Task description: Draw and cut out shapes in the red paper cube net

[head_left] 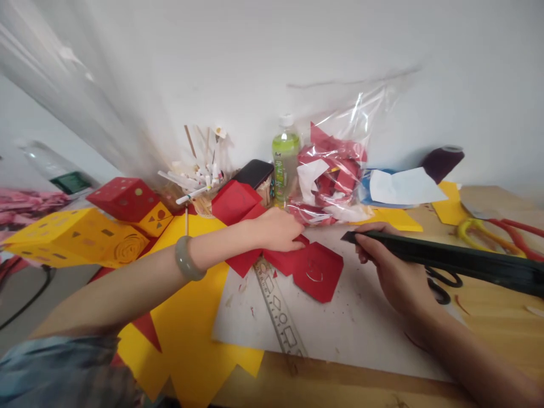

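My right hand (386, 266) grips a long black utility knife (459, 258), its tip pointing left over the white sheet. My left hand (280, 229), with a bangle at the wrist, reaches across and is closed on a red paper cutout (318, 272). The cutout has several joined panels and a drawn outline on its right one. Under its lower edge lies a clear stencil ruler (278, 311) with shape holes. The knife tip is apart from the red paper. My left fingertips are partly hidden.
Yellow card (191, 317) covers the left side, beside decorated yellow (59, 235) and red (123, 198) paper boxes. At the back stand a green drink bottle (285, 161), a bag of red scraps (335, 170) and a black phone (255, 173). Scissors (442, 283) lie right.
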Demonstrator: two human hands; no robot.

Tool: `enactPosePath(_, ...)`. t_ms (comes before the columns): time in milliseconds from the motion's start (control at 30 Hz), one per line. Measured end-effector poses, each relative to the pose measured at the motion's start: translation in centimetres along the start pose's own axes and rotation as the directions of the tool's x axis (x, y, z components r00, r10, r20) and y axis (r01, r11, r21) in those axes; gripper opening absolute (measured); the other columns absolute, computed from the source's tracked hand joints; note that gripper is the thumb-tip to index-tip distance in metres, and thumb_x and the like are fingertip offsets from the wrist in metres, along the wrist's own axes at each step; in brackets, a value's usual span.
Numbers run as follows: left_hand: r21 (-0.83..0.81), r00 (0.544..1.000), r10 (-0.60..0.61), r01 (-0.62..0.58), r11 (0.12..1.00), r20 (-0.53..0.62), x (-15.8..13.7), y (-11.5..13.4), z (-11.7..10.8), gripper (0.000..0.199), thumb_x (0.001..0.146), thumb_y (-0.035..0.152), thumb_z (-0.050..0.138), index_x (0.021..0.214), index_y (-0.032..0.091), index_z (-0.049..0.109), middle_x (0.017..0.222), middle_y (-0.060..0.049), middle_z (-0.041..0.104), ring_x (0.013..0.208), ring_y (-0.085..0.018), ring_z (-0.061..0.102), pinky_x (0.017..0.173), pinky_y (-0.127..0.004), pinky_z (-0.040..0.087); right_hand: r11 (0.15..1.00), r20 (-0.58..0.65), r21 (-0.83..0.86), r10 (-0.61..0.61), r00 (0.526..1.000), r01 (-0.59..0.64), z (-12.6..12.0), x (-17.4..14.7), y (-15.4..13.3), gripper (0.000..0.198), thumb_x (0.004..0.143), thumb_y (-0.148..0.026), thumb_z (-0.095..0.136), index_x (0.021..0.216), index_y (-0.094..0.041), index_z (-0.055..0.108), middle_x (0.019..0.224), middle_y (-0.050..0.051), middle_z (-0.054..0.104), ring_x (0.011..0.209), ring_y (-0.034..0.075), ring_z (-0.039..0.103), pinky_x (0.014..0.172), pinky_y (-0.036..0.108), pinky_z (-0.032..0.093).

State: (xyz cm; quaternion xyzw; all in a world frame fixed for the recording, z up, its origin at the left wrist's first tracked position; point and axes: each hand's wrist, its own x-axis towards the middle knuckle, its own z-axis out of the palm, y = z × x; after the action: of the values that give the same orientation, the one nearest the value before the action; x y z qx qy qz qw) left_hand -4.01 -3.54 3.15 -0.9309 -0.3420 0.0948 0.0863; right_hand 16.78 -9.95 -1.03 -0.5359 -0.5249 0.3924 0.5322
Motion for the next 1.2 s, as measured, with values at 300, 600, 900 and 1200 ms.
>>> enactPosePath(300, 0.04, 0.951, 0.127, -0.12, 0.992, -0.282, -2.4, 2.6, 1.6, 0.024, 0.095, 0.018, 0.046, 0.104, 0.009, 0.066, 0.099, -0.011, 0.07, 0.095, -0.023, 0.063, 0.084, -0.036, 0.048, 0.954, 0.323, -0.298, 0.074, 0.943, 0.028, 1.0, -0.7, -1.0, 0.015, 0.08, -0.037, 0.058, 0.079, -0.023, 0.061, 0.073, -0.002, 0.06, 0.071, 0.018, 0.057, 0.067, 0.03, 0.044)
enactPosePath(600, -0.07, 0.867, 0.113, -0.168, 0.983, -0.486, -6.6, 5.1, 5.5, 0.04, 0.098, 0.043, 0.042, 0.108, 0.013, 0.066, 0.114, -0.008, 0.069, 0.102, -0.022, 0.066, 0.074, -0.031, 0.055, 0.943, 0.292, -0.319, 0.189, 0.937, -0.091, 1.1, -1.1, -0.9, 0.017, 0.08, -0.042, 0.059, 0.082, -0.025, 0.061, 0.076, -0.001, 0.064, 0.073, 0.018, 0.061, 0.066, 0.028, 0.049)
enactPosePath(900, -0.133, 0.867, 0.248, -0.333, 0.933, -0.432, -6.4, 2.6, 6.3, 0.041, 0.099, 0.043, 0.041, 0.118, 0.014, 0.061, 0.125, -0.007, 0.063, 0.114, -0.02, 0.061, 0.084, -0.028, 0.054, 0.909, 0.531, -0.376, 0.049, 0.846, 0.183, 1.2, 0.3, -2.3, 0.007, 0.086, -0.032, 0.058, 0.085, -0.028, 0.063, 0.075, -0.005, 0.066, 0.068, 0.013, 0.06, 0.063, 0.023, 0.049)
enactPosePath(1200, -0.162, 0.85, 0.169, -0.282, 0.946, -0.498, -5.9, 3.0, 6.0, 0.029, 0.1, 0.031, 0.041, 0.109, 0.017, 0.066, 0.119, -0.002, 0.067, 0.104, -0.018, 0.066, 0.077, -0.028, 0.055, 0.917, 0.538, -0.373, 0.087, 0.839, 0.144, 2.1, 0.3, -0.2, 0.01, 0.085, -0.03, 0.055, 0.083, -0.025, 0.063, 0.071, -0.002, 0.068, 0.062, 0.014, 0.061, 0.055, 0.024, 0.049)
